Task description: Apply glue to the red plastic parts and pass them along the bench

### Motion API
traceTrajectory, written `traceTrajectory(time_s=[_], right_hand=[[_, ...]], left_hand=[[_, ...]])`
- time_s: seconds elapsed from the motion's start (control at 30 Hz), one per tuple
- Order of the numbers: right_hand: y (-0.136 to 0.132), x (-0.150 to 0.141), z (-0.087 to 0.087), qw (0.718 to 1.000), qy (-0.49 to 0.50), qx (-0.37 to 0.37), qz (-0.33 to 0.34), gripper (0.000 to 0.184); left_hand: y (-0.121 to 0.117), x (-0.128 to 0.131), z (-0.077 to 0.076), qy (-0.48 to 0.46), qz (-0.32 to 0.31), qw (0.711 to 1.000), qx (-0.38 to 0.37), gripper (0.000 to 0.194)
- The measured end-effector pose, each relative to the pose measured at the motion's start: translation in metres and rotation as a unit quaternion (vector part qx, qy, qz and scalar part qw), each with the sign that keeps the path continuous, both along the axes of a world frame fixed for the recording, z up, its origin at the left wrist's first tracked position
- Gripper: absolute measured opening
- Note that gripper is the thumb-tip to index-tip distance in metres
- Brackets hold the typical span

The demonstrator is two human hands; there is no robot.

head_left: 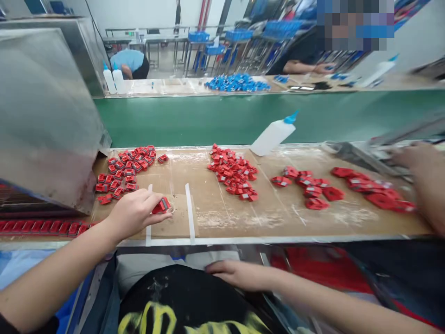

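My left hand (pixel 137 211) is closed around a small red plastic piece with a dark grey band (pixel 162 205), holding it just above the cardboard-covered bench (pixel 208 225). Low in the view, my right hand (pixel 232 273) rests near my lap. One of its fingers stretches out to the left, the others are partly hidden, and I see nothing in it. Beyond my left hand lies a group of similar red and grey pieces (pixel 129 168). A heap of red pieces (pixel 232 170) with small pale patches sits at mid-bench.
A metal housing (pixel 45 116) stands left, with a row of red pieces (pixel 41 227) beneath. A white bottle with blue nozzle (pixel 274 137) leans behind the heap. More red pieces (pixel 314 188) and another person's hand (pixel 422 171) are right. A green belt (pixel 187 118) runs behind.
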State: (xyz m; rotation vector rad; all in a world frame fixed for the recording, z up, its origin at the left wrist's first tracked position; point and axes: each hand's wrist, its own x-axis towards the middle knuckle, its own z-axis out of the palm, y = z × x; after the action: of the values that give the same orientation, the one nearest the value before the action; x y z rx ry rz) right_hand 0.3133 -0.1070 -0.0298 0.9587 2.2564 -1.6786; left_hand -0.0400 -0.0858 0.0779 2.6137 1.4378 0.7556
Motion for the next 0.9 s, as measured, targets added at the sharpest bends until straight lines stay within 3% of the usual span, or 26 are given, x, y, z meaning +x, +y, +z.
traceTrajectory(time_s=[0.1, 0.17, 0.27, 0.33, 0.4, 0.47, 0.57, 0.67, 0.8, 0.9], right_hand=[[-0.005, -0.014, 0.041, 0.989, 0.099, -0.073, -0.077, 0.049], [-0.007, -0.041, 0.059, 0.961, 0.217, -0.081, -0.149, 0.063], [-0.006, -0.077, 0.064, 0.923, 0.343, 0.003, -0.175, 0.068], [-0.001, -0.077, 0.058, 0.907, 0.355, 0.083, -0.212, 0.064], [0.010, -0.049, 0.047, 0.896, 0.297, 0.176, -0.279, 0.059], [0.026, 0.003, 0.035, 0.871, 0.176, 0.306, -0.340, 0.050], [0.058, 0.094, 0.014, 0.798, -0.001, 0.473, -0.374, 0.040], [0.090, 0.157, -0.004, 0.742, -0.089, 0.525, -0.408, 0.040], [0.116, 0.180, -0.025, 0.675, -0.087, 0.540, -0.495, 0.044], [0.122, 0.182, -0.038, 0.651, -0.047, 0.551, -0.520, 0.047]], left_hand=[[-0.028, 0.013, 0.002, -0.055, -0.056, 0.997, -0.010, 0.030], [-0.041, 0.032, 0.004, -0.065, -0.102, 0.993, -0.015, 0.027], [-0.045, 0.062, 0.007, 0.007, -0.145, 0.989, -0.007, 0.023], [-0.034, 0.072, 0.009, 0.046, -0.146, 0.988, 0.005, 0.030], [-0.007, 0.070, 0.010, 0.048, -0.119, 0.992, 0.006, 0.049], [0.033, 0.059, 0.009, 0.055, -0.048, 0.997, -0.012, 0.058], [0.103, 0.040, 0.000, 0.156, 0.104, 0.980, -0.071, 0.045], [0.159, 0.034, -0.012, 0.193, 0.148, 0.965, -0.095, 0.041], [0.199, 0.040, -0.016, 0.196, 0.155, 0.960, -0.127, 0.031], [0.208, 0.039, -0.013, 0.152, 0.167, 0.962, -0.156, 0.029]])
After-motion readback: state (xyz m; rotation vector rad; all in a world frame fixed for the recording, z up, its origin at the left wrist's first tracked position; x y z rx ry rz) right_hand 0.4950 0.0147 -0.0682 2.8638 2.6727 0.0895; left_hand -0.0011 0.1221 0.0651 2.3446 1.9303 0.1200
